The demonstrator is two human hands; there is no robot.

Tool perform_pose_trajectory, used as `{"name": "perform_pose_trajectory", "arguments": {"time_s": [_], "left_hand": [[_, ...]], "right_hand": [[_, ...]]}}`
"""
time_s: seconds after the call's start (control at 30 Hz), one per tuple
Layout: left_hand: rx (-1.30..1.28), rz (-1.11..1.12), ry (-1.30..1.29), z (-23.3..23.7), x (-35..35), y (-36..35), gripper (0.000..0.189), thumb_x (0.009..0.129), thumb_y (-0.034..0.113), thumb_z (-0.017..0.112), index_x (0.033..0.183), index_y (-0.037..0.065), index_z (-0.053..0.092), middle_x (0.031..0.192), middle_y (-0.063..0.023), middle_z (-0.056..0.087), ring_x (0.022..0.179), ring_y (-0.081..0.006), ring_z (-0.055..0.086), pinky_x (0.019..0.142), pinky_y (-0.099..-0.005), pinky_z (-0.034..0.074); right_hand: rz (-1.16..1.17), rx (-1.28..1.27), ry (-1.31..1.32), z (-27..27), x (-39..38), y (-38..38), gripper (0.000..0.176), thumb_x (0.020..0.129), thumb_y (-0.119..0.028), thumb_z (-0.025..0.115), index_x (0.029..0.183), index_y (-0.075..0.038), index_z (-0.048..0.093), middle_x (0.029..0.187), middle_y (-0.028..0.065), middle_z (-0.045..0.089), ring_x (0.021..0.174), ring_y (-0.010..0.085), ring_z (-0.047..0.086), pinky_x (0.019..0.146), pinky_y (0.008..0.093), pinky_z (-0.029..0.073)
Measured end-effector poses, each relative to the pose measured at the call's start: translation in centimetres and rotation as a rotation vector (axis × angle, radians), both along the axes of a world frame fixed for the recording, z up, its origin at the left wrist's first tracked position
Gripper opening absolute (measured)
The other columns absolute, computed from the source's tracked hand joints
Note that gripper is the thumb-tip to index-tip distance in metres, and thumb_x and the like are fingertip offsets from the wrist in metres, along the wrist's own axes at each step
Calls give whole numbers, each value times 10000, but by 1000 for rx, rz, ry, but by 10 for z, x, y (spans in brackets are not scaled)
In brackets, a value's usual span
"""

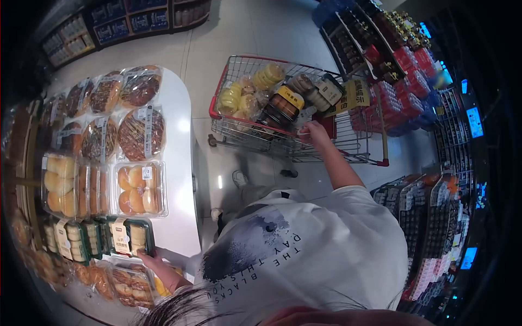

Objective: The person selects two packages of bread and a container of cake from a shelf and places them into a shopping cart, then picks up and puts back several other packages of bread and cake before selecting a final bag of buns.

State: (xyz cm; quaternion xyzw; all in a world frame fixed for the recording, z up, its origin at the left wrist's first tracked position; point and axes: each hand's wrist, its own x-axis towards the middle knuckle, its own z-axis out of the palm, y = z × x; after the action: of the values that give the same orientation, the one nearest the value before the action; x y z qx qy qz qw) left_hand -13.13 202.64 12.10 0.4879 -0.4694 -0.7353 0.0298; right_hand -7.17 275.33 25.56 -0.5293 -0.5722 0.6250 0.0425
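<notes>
My left hand (155,265) is at the near corner of a dark green tray of pale buns (129,236) with a clear lid, its thumb against the tray and its other fingers mostly hidden. My right hand (314,133) is closed over the near side rim of a wire shopping cart (255,126). Inside the cart, close to that hand, lie a pack of brown buns with a yellow label (286,103), yellow rolls in clear bags (230,98) and a dark-edged pack of pale buns (327,93).
The white display table (182,163) holds round topped breads (140,133) and a clear box of six buns (138,188). Beyond it stand shelves (114,32). Stacked red packs (394,103) are behind the cart; more shelves (435,217) stand at right.
</notes>
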Motion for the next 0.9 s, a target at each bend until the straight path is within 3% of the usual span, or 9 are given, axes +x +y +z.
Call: {"name": "perform_pose_trajectory", "arguments": {"time_s": [0.07,0.17,0.33,0.43,0.53,0.63,0.9], "left_hand": [[-102,-153,18,-2,6,-3,506,776,399,560,1137,50,493,1049,-102,542,885,-257,527,715,-385,447],[-124,-72,-90,14,-1,17,521,768,419,551,1154,78,472,1078,-97,507,863,-252,482,711,-384,421],[-217,-97,-183,22,20,43,574,750,461,550,1185,105,430,1141,-102,435,936,-273,427,759,-410,390],[-257,-97,-256,27,36,69,607,739,486,549,1203,122,405,1178,-105,392,980,-286,394,788,-425,372],[-275,-117,-329,30,40,102,640,729,511,547,1221,138,379,1216,-108,350,1024,-299,361,818,-440,353],[-269,-162,-379,32,28,137,674,718,536,546,1240,155,354,1254,-111,307,1068,-312,328,847,-455,334],[-216,-297,-427,25,19,165,767,690,603,544,1289,199,287,1354,-119,192,1185,-346,240,924,-495,285]], "right_hand": [[-56,52,-10,20,2,18,349,823,-267,549,1048,-16,462,869,109,576,652,217,584,631,370,511],[-223,74,66,-5,11,77,362,820,-268,558,1049,-8,455,887,129,570,614,224,579,629,378,513],[-444,49,-3,-52,17,182,489,743,-332,647,1055,2,474,918,156,571,799,266,598,649,370,508],[-63,726,-178,-63,10,251,549,681,-352,694,1044,21,517,951,178,580,835,276,603,695,360,495],[265,897,-351,-46,-12,315,623,603,-358,746,1030,48,541,975,198,588,871,288,594,771,351,469],[565,917,-605,-52,-31,361,704,556,-352,772,1077,53,525,1015,213,578,942,300,573,829,358,444],[811,475,-495,-63,-50,413,929,470,-387,808,1214,21,429,1159,184,521,1075,281,508,915,338,402]]}}
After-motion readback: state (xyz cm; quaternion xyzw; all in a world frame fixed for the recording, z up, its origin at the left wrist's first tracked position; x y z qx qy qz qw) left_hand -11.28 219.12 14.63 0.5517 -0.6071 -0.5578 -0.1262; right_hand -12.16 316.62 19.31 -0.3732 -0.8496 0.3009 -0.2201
